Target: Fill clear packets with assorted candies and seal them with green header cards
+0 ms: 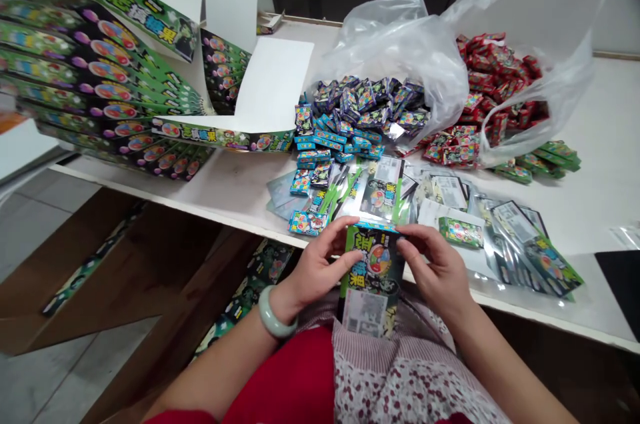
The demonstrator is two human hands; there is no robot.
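Between my two hands is a flat black-and-green printed packet [373,277], held near my lap at the table's front edge. My left hand [327,257] grips its upper left side, thumb on the front. My right hand [437,264] pinches the upper right corner. Along the packet's top edge shows a thin blue strip [375,225], perhaps a small blue box at its opening. Just beyond my hands lie more flat printed packets [383,187]. A blue candy box [307,223] sits left of them, and a green candy box [461,232] lies to the right.
Small purple candy boxes [370,104] spill from a clear plastic bag [400,44], beside stacked blue boxes [325,137]. Another bag holds red boxes [505,77]; green ones [550,161] lie nearby. Printed display cartons [125,91] stand at left. A brown cardboard box [115,271] is below.
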